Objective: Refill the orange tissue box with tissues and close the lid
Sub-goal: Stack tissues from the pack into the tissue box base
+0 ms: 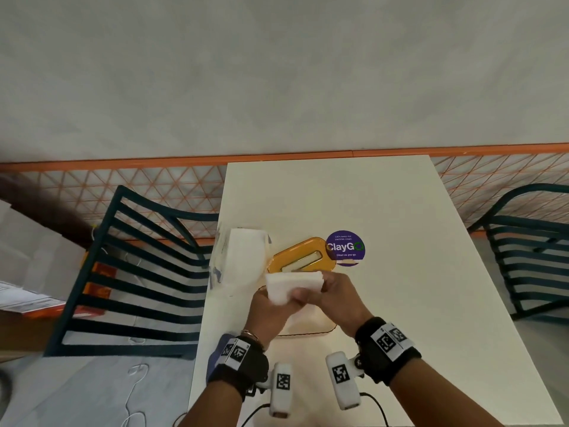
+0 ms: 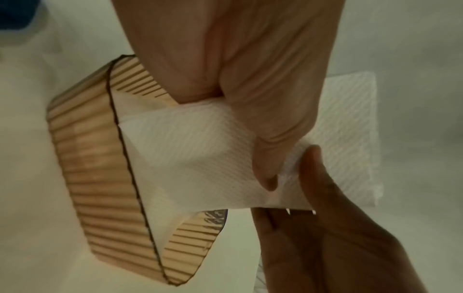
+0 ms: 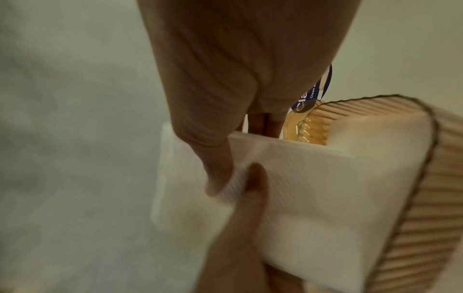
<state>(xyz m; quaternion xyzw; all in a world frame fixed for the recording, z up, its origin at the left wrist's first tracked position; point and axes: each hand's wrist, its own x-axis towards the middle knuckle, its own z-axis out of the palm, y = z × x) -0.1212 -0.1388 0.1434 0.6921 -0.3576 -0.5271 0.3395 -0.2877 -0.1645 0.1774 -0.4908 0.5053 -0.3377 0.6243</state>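
Head view: both hands meet over the white table (image 1: 385, 211), each gripping one stack of folded tissues (image 1: 292, 285). Left hand (image 1: 271, 306) has thumb on top and fingers curled beneath the stack; right hand (image 1: 338, 298) pinches the same stack from the other side. Directly below them stands the orange tissue box (image 2: 82, 158), ribbed and translucent, open, with white tissue already inside. Its orange lid (image 1: 300, 255) lies flat on the table just beyond the box, beside a purple round sticker (image 1: 345, 248). An opened tissue pack (image 1: 243, 257) lies left of the lid.
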